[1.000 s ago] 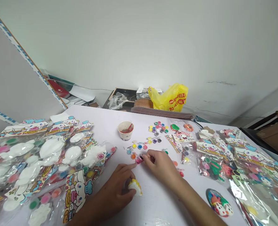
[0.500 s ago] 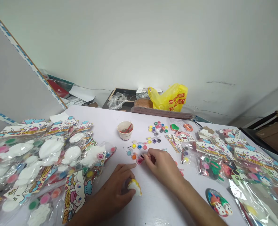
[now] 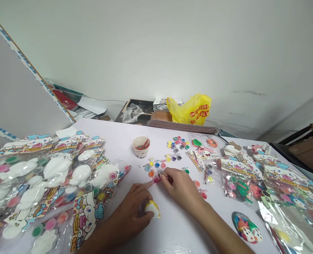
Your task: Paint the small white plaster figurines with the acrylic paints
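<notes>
My left hand (image 3: 135,208) curls around a small white molded figure (image 3: 152,209) with yellow paint along its edge, thumb on its near side. One finger of that hand reaches forward to the rim of a magenta paint pot (image 3: 156,180). Just right of the pot, the thumb and fingers of my right hand (image 3: 176,181) are pinched together. A small dark tip shows at those fingertips; the rest of what they hold is hidden. Orange (image 3: 151,174) and light-blue (image 3: 147,168) paint pots sit just beyond the magenta one.
A paper cup (image 3: 141,152) with a red-handled brush in dark water stands ahead. Bagged craft kits (image 3: 57,165) crowd the left, and more packets (image 3: 241,190) lie right. A painted piece (image 3: 246,227) rests at front right. A yellow bag (image 3: 192,111) stands behind the table.
The magenta pot and its neighbouring pots have shifted slightly. My right hand has moved a little to the left at the pot; the left hand keeps its hold on the white figure.
</notes>
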Motion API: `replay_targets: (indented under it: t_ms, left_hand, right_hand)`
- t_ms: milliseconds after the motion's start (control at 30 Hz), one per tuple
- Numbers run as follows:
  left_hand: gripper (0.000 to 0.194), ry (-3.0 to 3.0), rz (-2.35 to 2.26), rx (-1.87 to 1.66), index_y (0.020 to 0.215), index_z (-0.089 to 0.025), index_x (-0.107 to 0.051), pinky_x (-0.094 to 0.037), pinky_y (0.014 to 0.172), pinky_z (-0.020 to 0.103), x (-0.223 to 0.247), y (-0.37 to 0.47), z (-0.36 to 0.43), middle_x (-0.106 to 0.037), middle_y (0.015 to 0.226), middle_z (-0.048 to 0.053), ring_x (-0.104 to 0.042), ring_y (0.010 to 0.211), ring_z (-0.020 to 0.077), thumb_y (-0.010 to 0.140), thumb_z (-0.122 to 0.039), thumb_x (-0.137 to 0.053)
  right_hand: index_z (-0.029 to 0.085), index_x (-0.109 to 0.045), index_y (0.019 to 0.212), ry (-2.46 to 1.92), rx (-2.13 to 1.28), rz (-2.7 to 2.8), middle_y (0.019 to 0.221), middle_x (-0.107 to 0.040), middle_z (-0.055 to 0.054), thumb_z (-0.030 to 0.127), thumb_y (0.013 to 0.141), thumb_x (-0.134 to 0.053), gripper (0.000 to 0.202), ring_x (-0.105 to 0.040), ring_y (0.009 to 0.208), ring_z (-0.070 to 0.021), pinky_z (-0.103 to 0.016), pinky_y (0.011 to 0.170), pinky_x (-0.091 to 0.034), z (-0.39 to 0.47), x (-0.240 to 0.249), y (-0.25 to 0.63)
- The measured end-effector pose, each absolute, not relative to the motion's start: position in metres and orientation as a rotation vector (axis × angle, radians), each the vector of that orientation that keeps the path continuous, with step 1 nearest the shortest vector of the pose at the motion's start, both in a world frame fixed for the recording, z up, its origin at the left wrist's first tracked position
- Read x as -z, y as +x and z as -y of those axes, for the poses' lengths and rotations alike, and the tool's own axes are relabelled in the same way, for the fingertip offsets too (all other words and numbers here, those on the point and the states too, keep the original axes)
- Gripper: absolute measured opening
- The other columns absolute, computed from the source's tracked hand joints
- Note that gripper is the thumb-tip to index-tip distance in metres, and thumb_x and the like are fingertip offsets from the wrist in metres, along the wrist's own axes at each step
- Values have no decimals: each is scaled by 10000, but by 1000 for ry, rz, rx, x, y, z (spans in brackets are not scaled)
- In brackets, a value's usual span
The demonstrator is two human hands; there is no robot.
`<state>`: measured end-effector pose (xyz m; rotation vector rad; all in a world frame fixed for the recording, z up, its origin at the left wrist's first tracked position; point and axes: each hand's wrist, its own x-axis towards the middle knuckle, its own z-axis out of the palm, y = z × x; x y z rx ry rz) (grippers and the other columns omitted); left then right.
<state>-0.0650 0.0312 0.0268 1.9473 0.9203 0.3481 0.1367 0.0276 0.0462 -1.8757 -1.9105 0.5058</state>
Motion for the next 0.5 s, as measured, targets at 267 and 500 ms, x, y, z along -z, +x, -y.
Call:
replay_targets:
  t_ms: [267, 500]
  left_hand:
    - [133, 1942, -914, -354, 898, -210, -552, -380, 1041, 316, -30, -64, -31, -517, 1308, 54, -442, 1220, 228, 786, -140, -571]
    - [141, 1919, -919, -345, 891, -203, -556, -352, 1058, 330, -30, -63, -32, -460, 1408, 69, -394, 1279, 239, 781, -117, -568]
  right_hand:
    - [196, -539, 724, -1872, -548, 1890, 716, -644, -5, 215, 929, -492, 211, -543, 647, -160, -239, 571, -289, -28, -47, 137]
    - [203, -559, 756, -1855, -636, 1857, 748, -668, 3, 197, 930, -482, 191, -574, 681, -161, -234, 589, -313, -28, -48, 140]
